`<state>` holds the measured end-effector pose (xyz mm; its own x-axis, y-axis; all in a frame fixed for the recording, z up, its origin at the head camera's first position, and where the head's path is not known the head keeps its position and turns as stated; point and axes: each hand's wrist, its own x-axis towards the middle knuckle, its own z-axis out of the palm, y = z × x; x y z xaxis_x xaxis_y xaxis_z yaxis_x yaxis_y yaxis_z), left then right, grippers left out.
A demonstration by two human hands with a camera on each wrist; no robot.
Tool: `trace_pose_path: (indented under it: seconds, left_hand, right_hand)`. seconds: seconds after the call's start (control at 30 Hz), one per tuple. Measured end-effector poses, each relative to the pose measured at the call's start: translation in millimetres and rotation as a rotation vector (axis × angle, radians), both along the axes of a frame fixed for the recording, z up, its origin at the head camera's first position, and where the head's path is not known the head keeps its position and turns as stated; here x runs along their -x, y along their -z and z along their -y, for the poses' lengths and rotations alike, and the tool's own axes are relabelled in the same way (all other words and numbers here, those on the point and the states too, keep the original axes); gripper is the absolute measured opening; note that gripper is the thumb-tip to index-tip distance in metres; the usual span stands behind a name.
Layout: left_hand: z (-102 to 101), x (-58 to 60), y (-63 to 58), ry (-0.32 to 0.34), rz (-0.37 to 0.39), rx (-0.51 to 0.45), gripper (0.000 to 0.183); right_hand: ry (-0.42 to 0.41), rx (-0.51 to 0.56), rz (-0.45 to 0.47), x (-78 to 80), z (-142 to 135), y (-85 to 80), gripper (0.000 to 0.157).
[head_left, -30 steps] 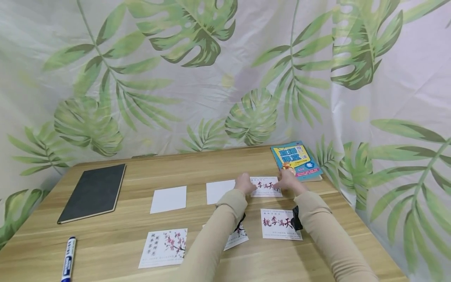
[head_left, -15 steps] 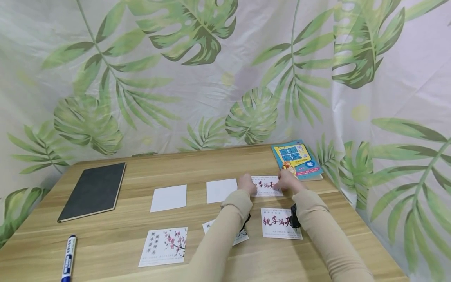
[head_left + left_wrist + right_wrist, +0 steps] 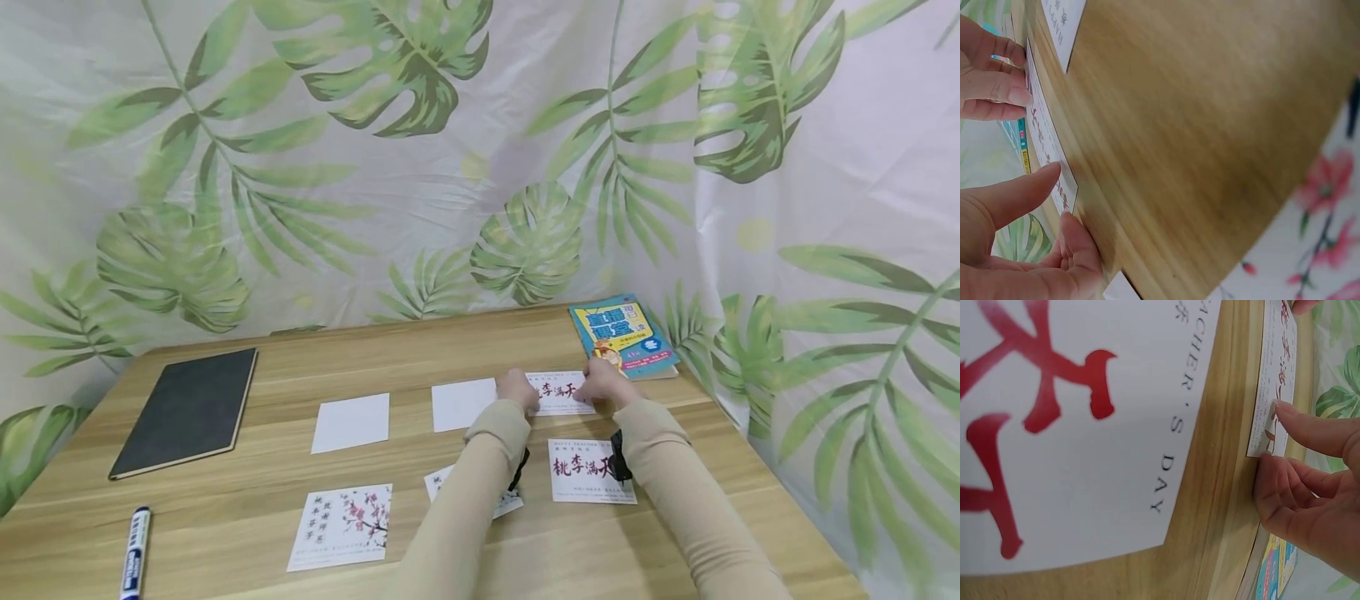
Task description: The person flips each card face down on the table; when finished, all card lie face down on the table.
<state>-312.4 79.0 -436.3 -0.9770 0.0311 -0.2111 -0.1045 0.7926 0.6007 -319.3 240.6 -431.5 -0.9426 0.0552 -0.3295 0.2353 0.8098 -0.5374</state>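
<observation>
At the right of the back row, a white card with red Chinese lettering lies between my two hands. My left hand pinches its left edge; the left wrist view has the thumb on the card's face and curled fingers at the edge. My right hand pinches the opposite edge, thumb on top and bent fingers against the end. A matching red-lettered card lies in front, close to my right wrist. My left forearm partly covers a tilted printed card.
Two blank white cards continue the back row to the left. A plum-blossom card lies front left. Farther left are a black notebook and a blue-capped marker. A colourful booklet sits behind my right hand.
The head view has shifted slightly, so everything sits a little farther left in it. Both hands stay at the same card, which has hardly moved.
</observation>
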Motion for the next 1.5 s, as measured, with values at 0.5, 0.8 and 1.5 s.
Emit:
trace_pose_path:
  seconds: [0.5,0.8,1.5]
  left_hand:
    - [7.0,18.2,0.8,-0.003,0.070,0.063,0.031]
    - [10.5,16.7,-6.5,-0.032,0.048,0.025,0.046]
    - [-5.4,139.7,154.8,-0.045,-0.004,-0.408,0.030]
  right_hand:
    - [-0.004,0.024,0.019,3.9,11.1,1.2,0.045]
    - [0.001,-0.003,0.038,8.5,11.2,-6.3,0.050]
    - [-0.042,-0.003,0.002,3.0,5.6,-2.5,0.047]
